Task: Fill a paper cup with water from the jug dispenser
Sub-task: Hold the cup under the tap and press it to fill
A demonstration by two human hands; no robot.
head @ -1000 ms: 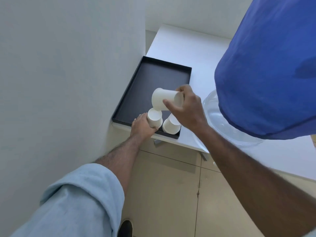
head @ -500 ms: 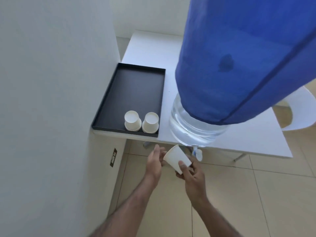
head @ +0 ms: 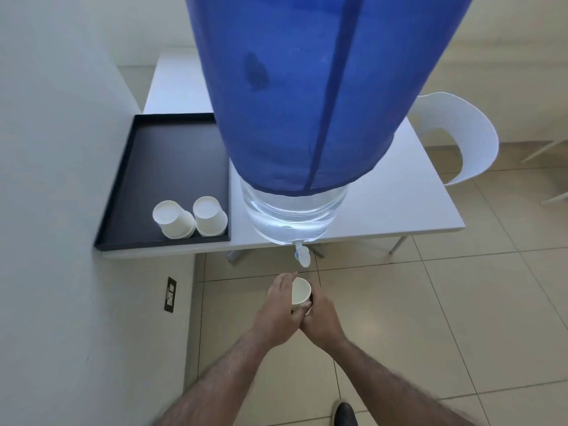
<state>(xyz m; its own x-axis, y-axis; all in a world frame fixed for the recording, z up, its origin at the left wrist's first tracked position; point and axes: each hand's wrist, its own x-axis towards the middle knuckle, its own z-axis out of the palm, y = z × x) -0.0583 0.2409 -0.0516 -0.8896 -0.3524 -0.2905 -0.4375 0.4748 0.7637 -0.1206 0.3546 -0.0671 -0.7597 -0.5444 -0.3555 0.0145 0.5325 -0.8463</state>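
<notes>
Both hands hold one paper cup (head: 300, 291), mouth up, just near the tap (head: 302, 255) and lower. The left hand (head: 278, 305) wraps its left side; the right hand (head: 319, 321) grips from below. If the cup stays short of the tap, water could splash onto the floor (head: 399, 318).

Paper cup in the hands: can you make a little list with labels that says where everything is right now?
held cup: paper cup, upright, empty, below the tap
left hand: left hand on the cup's side
right hand: right hand gripping it low
tap: tap over the table edge, no water running
jug: water jug under a blue cover
spare cups: two upside-down cups on a black tray
</notes>
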